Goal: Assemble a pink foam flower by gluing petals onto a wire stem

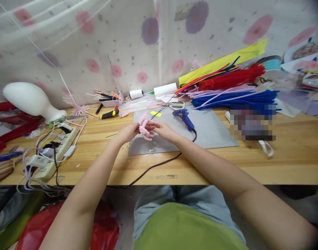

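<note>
A pink fuzzy flower (145, 127), apparently of bent pipe cleaners, is held up over the near left part of the grey mat (211, 130). My left hand (129, 132) pinches it from the left, and my right hand (162, 130) has its fingers closed on it from the right. Some fingertips are hidden behind the petals. Thin dark stems (164, 107) rise just behind the right fingers; whether they join the flower I cannot tell. Beyond my right hand, a blue glue gun (184, 119) lies on the mat near a small yellow piece (156, 114).
Bundles of blue (234, 99) and red pipe cleaners (229, 79) lie at the back right. A power strip (58, 152) with tangled cords and a white lamp (31, 99) stand left. The glue gun's black cord (156, 166) crosses the front edge. Another person's hand (2, 171) rests far left.
</note>
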Demonstrator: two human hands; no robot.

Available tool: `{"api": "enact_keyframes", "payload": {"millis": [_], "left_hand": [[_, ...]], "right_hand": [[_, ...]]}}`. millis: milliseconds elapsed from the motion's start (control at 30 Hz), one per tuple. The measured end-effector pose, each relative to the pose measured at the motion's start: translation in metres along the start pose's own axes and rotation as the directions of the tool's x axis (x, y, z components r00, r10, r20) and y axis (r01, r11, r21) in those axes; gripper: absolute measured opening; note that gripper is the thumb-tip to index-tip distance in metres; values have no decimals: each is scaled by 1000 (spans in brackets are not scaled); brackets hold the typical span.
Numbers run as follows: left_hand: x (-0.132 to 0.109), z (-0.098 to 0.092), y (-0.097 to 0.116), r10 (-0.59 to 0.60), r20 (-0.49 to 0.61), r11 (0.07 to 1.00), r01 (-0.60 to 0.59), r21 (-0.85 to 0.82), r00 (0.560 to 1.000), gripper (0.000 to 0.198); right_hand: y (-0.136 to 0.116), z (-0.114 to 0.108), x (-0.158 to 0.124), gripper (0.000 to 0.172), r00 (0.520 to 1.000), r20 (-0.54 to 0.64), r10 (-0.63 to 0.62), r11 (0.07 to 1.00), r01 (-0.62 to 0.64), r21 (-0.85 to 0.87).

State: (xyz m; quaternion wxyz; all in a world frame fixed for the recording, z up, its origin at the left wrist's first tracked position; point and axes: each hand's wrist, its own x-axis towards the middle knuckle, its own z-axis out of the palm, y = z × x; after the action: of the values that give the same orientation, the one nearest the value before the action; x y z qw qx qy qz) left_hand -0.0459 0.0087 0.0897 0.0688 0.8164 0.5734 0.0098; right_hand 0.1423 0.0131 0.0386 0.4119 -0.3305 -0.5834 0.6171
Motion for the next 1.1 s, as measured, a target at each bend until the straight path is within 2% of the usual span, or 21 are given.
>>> {"api": "enact_keyframes", "payload": {"millis": [67,133,267,433,567,700,800,900,1000,1100], "left_hand": [[-2,7,4,17,17,997,-19,81,1000,24],[-1,10,5,33,20,987,-36,156,999,27],[2,15,7,55,17,945,-58,321,998,31],[2,11,16,52,26,910,-58,411,998,31],[2,2,22,50,11,912,-50,407,999,31],[1,1,24,46,64,898,-69,435,997,33],[-1,7,22,-5,60,914,-19,404,998,32],[-2,12,19,-104,-22,957,106,270,994,30],[-1,13,19,-215,-111,968,227,103,970,31],[2,10,22,-261,-100,963,266,35,960,25]], "right_hand": [[7,3,-2,49,1000,25,-16,1000,17,-21],[10,5,-2,49,999,18,-44,996,45,-72],[10,8,-1,29,995,-4,-95,964,91,-248],[10,13,-1,20,997,44,-70,992,74,-101],[11,17,0,16,998,-28,-64,992,61,-108],[13,18,1,15,994,-36,-108,984,101,-148],[16,16,2,13,995,3,-96,975,95,-199],[15,10,2,24,995,49,-88,990,93,-106],[9,5,0,42,990,4,-138,989,138,-46],[4,2,-1,44,985,-43,-169,983,165,-86]]}}
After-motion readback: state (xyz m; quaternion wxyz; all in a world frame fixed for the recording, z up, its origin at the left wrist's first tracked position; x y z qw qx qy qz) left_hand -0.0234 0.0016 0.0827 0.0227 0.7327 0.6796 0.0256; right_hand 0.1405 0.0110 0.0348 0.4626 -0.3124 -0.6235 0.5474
